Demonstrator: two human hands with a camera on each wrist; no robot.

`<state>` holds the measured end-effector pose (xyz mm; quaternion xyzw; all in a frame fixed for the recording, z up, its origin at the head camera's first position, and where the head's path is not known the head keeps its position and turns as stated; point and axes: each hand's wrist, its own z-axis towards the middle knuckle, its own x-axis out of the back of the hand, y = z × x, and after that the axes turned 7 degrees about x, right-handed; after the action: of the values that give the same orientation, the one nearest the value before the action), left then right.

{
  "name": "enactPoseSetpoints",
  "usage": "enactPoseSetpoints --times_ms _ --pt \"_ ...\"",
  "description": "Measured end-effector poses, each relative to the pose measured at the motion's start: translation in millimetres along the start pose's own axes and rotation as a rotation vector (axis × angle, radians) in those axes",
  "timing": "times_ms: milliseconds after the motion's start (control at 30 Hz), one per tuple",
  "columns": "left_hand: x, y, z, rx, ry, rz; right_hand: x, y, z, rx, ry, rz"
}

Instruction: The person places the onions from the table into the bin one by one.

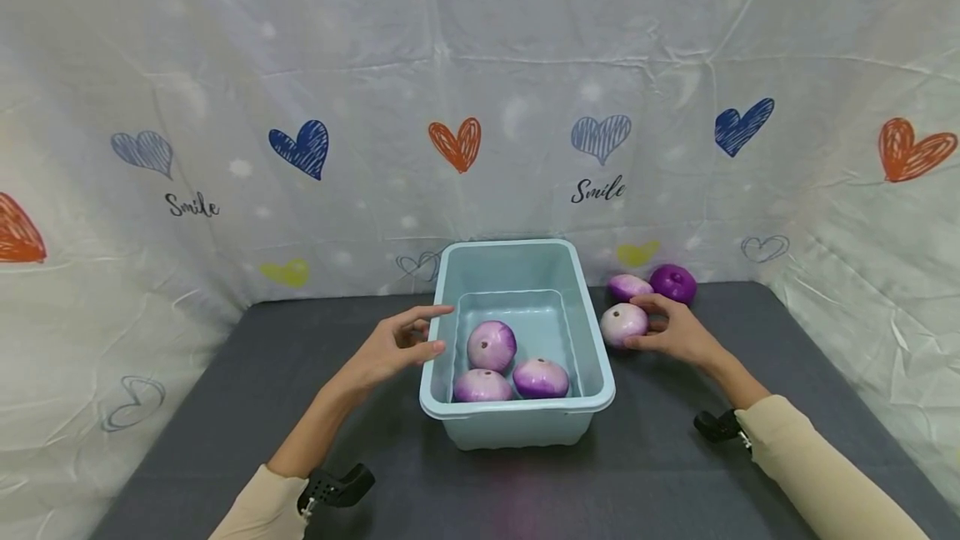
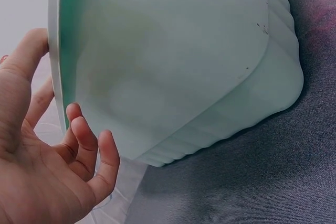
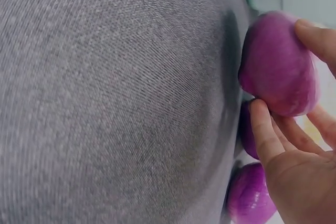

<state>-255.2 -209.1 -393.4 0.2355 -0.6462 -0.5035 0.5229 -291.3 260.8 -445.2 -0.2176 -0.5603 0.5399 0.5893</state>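
A light blue plastic bin (image 1: 517,433) stands in the middle of the table with three purple-and-white onions in its near part, among them a round one (image 1: 491,346). My left hand (image 1: 401,346) is at the bin's left rim; its thumb and index finger reach onto the rim, while the other fingers bend loosely beside the outer wall (image 2: 173,66). Right of the bin, my right hand (image 1: 671,332) grips another onion (image 1: 622,325) between thumb and fingers. In the right wrist view this onion (image 3: 278,64) shows its purple side, and some fingertips are hidden behind it.
Behind the gripped onion lie a purple-and-white onion (image 1: 628,287) and a darker purple one (image 1: 673,282), close together. A dark grey cloth covers the table (image 1: 637,473). A white curtain (image 1: 517,65) printed with hearts hangs right behind the table.
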Motion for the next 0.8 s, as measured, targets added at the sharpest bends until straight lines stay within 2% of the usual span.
enactPoseSetpoints --times_ms 200,467,800 --pt "-1.0 -1.1 -0.2 -0.004 0.004 0.002 9.0 -2 -7 0.001 0.018 0.018" --pt "-0.8 -1.2 -1.2 -0.021 0.000 -0.013 23.9 -17 -22 -0.007 0.052 0.127" --pt "-0.8 0.5 -0.7 -0.011 -0.001 -0.033 41.7 -29 -34 0.001 0.069 0.148"
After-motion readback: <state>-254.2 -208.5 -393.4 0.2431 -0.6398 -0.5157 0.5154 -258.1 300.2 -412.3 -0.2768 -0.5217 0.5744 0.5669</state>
